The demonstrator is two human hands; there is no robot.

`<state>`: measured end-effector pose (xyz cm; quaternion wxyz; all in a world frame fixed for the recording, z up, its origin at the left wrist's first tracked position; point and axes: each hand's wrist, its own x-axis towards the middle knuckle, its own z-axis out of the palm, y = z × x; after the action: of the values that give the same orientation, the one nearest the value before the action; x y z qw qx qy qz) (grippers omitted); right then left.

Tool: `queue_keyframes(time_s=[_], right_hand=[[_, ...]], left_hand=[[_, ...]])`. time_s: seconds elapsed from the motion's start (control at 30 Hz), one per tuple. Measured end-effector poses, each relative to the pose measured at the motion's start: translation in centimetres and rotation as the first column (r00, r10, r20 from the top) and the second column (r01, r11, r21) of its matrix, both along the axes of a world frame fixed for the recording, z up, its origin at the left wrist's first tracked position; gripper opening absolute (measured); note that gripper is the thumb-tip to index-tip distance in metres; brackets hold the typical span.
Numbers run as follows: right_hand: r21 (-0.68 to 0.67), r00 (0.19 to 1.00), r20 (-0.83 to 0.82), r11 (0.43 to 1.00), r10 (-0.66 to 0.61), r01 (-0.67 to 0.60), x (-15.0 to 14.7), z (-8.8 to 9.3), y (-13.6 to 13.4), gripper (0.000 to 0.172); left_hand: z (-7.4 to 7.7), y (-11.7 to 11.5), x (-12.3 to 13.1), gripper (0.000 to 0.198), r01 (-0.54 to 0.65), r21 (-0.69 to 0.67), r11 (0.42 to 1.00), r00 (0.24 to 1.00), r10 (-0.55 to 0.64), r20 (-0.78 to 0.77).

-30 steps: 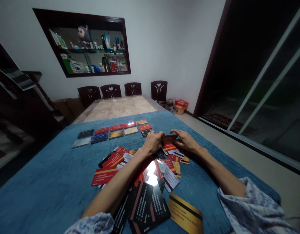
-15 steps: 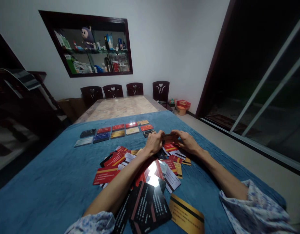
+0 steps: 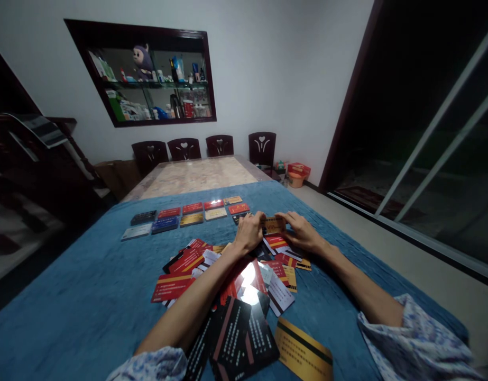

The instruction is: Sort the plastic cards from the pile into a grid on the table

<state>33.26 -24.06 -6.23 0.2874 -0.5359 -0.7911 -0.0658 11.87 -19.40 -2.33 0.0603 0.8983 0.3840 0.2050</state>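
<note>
Between my two hands a gold VIP card (image 3: 274, 225) is held up, its printed face toward me; whether it is one card or a small stack I cannot tell. My left hand (image 3: 249, 232) grips its left end, and my right hand (image 3: 302, 230) pinches the right end. Beneath and nearer to me spreads a loose pile of cards: a red card (image 3: 172, 287), a white card (image 3: 281, 294), black cards (image 3: 244, 338) and a gold card (image 3: 304, 349) at the front. Beyond the pile, sorted cards lie in two rows, among them a blue card (image 3: 165, 224) and a cream card (image 3: 215, 213).
A blue cloth (image 3: 89, 296) covers the near part of the stone-topped table (image 3: 200, 174). Dark wooden chairs (image 3: 261, 148) stand along the far end. A wall shelf (image 3: 148, 82) holds bottles and a plush toy. Glass sliding doors (image 3: 418, 137) are on the right.
The gold card between my hands has tilted so its printed face now shows more clearly. My hands have barely shifted, and the cards on the cloth lie as before.
</note>
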Motion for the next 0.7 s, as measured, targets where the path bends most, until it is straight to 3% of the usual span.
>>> queue_keyframes(time_s=[0.33,0.7], right_hand=[[0.036,0.999,0.031,0.999,-0.007,0.005,0.60,-0.67,0.36,0.058],[0.055,0.998,0.069,0.999,-0.008,0.004,0.65,-0.57,0.43,0.054]], left_hand=[[0.15,-0.25,-0.15,0.037,0.010,-0.017,1.000,0.999,-0.010,-0.031],[-0.04,-0.09,-0.13,0.043,-0.039,-0.004,0.999,0.993,0.038,-0.115]])
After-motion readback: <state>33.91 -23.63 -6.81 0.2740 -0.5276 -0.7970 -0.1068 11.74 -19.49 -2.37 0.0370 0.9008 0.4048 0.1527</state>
